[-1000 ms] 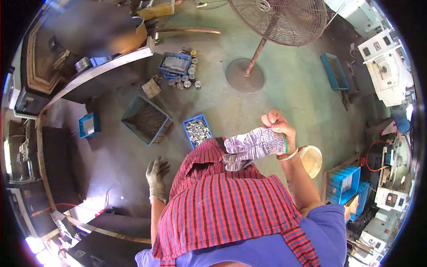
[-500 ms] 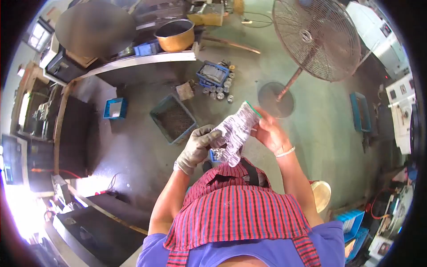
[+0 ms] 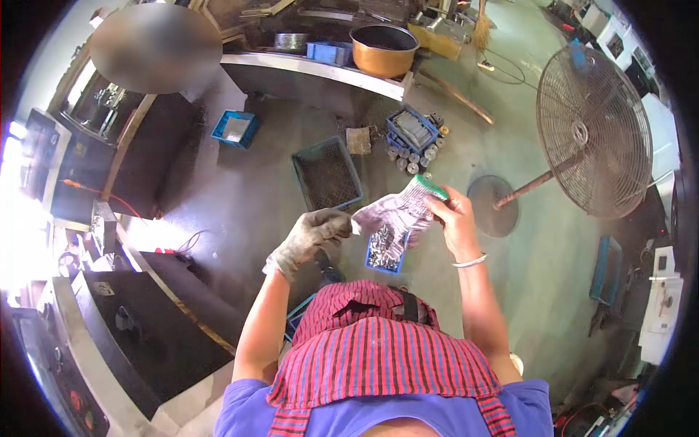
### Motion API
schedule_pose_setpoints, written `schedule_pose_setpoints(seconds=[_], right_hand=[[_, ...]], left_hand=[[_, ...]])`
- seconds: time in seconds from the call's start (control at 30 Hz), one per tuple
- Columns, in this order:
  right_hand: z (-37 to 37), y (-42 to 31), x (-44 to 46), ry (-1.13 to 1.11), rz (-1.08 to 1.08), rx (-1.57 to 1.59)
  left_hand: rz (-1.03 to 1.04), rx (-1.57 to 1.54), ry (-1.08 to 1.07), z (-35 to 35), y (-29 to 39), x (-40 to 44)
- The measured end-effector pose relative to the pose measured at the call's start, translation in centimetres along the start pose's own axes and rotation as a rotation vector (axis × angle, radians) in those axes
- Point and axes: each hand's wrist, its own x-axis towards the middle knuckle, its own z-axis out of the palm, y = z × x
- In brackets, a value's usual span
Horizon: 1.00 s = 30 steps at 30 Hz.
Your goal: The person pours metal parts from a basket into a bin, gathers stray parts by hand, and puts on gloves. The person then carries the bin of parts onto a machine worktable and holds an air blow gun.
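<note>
Between my hands hangs a mottled grey-white knit work glove (image 3: 402, 211) with a green cuff edge. My left hand (image 3: 314, 235), itself in a worn pale glove, pinches the finger end of the knit glove. On the other side my bare right hand (image 3: 455, 218), with a bracelet at the wrist, grips the green cuff between thumb and fingers. Below and partly behind the knit glove is a blue bin (image 3: 383, 251) of small metal parts.
A large pedestal fan (image 3: 580, 132) stands at the right. On the floor ahead are a crate (image 3: 297, 171), a blue basket (image 3: 413, 130) beside several metal cylinders, and a small blue bin (image 3: 234, 130). A golden pot (image 3: 384, 64) sits on the bench at the back.
My view has turned left, so the surroundings sit further right. The knit glove is now stretched more sideways between my hands, and the blue bin of metal parts shows more fully.
</note>
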Motion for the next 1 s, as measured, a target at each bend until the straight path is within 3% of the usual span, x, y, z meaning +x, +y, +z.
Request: schedule_pose_setpoints(seconds=[0.03,0.07,0.1,0.17,0.23,0.3,0.37,0.43,0.5,0.57,0.6,0.63,0.77,1.0], right_hand=[[1.2,0.1,0.4,0.023,0.051,0.28],[1.5,0.9,1.3,0.046,0.038,-0.079],[1.5,2.5,2.2,0.037,0.027,-0.087],[2.7,6.5,3.9,0.095,-0.309,-1.072],[6.4,9.2,4.9,0.065,-0.196,-0.888],[11.9,9.7,5.2,-0.15,-0.165,-0.885],[16.6,11.5,6.9,-0.486,-0.425,-0.993],[21.8,11.6,7.7,-0.666,-0.555,-1.209],[26.1,12.7,9.4,-0.819,-0.651,-1.161],[30.0,12.7,10.6,-0.888,-0.59,-1.046],[31.8,12.5,11.4,-0.925,-0.649,-1.063],[33.3,12.6,12.1,-0.932,-0.693,-1.017],[37.9,14.1,14.6,-1.05,-0.596,-0.92],[43.4,17.2,20.6,-1.133,-0.559,-0.788]], left_hand=[[0.014,-0.007,0.001,-1.7,-0.7,0.1],[-0.006,-0.025,0.148,-3.5,-1.9,-0.2],[-0.028,-0.045,0.297,-5.3,-3.0,-0.6],[0.014,-0.088,0.266,-9.0,-5.2,-0.9],[-0.041,-0.236,0.266,-11.3,-3.8,-2.0],[-0.026,-0.253,0.276,-13.9,-3.6,-2.4],[-0.025,-0.263,0.312,-17.2,-2.3,-3.6],[0.03,-0.205,0.459,-19.8,-0.4,-4.9],[0.074,-0.135,0.479,-23.4,-1.5,-5.6],[0.092,-0.141,0.399,-25.5,-1.3,-6.6],[-0.032,-0.204,0.33,-26.0,0.8,-7.7],[-0.056,-0.062,0.328,-26.5,1.0,-8.1],[-0.108,-0.308,0.457,-28.3,-0.1,-8.3],[-0.12,-0.332,0.511,-35.4,-1.1,-6.3]])
